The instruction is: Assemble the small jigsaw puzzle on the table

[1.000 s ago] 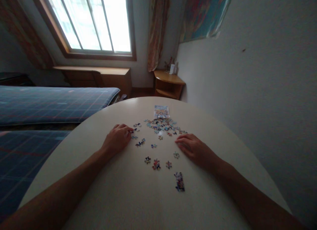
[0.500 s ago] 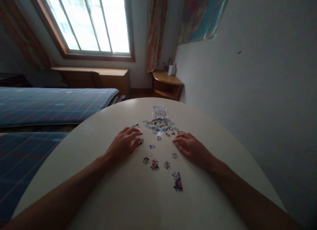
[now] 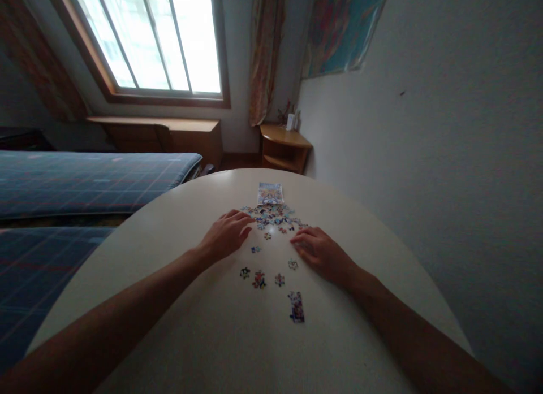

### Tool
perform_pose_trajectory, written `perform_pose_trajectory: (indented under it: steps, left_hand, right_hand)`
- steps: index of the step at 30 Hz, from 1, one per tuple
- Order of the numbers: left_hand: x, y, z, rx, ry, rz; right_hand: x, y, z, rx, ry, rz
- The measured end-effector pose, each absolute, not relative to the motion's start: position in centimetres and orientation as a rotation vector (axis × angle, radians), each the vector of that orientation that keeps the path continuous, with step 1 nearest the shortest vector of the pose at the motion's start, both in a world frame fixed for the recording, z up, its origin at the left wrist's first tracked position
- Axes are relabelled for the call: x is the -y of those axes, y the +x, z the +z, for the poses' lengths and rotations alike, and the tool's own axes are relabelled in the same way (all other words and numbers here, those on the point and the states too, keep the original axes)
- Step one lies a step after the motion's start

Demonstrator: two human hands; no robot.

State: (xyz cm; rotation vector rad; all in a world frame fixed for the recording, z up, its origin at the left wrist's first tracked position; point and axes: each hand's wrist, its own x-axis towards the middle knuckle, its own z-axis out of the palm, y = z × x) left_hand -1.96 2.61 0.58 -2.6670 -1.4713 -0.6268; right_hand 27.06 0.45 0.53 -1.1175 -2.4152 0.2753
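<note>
Loose jigsaw pieces (image 3: 278,216) lie in a pile on the white round table (image 3: 203,337). At the pile's left edge is my left hand (image 3: 228,234), palm down, thumb apart from the fingers, fingertips by the pieces; what lies under it is hidden. My right hand (image 3: 321,251) rests at the pile's right front edge with its fingers stretched out and a little bent. Between the hands are single pieces, one a small blue piece (image 3: 255,249). Nearer to me are a dark piece (image 3: 245,273), a red joined cluster (image 3: 258,280) and a joined strip (image 3: 297,307).
A small picture sheet (image 3: 270,193) lies behind the pile. Beyond the table's left edge stand beds with blue plaid mattresses (image 3: 93,176). A wooden corner shelf (image 3: 285,135) is past the far edge, and a white wall (image 3: 424,168) runs along the right.
My left hand has slid right and slightly forward to the pile, and the pieces that lay beside it are out of sight. My right hand stays nearly in place; the view has shifted a little.
</note>
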Motion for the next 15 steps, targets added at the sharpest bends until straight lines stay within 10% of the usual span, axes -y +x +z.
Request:
perform_pose_trajectory:
  steps: [15]
  left_hand:
    - [-6.0,-1.3,1.6,1.627,-2.601,-0.434]
  right_hand:
    - [-0.5,27.3,0.4,2.410,-1.096,0.279]
